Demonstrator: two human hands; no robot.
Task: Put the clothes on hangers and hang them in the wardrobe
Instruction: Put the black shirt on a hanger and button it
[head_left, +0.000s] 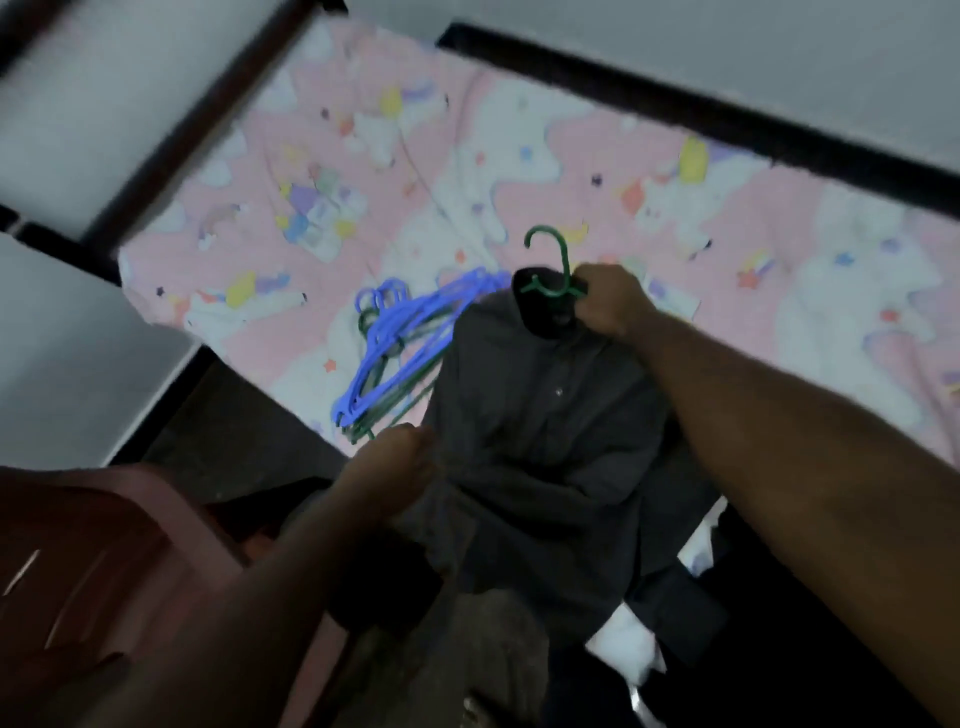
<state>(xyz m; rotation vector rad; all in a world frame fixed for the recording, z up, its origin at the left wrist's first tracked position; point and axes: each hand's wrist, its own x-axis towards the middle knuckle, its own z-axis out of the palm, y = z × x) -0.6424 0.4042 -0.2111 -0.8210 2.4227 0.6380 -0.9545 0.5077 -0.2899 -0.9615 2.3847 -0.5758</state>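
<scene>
At frame centre we see the dark shirt (545, 426) on a green hanger (553, 270); the right hand (610, 299) grips its collar. The left hand (400, 467) pinches the shirt's lower left edge; spare hangers (395, 343) lie on the pink bedsheet (779, 249) left of it.

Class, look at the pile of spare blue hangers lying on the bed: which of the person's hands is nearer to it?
Left. The left hand grips the dark shirt's edge just below the pile of blue hangers; the right hand holds the green hanger at the collar, farther right of the pile.
</scene>
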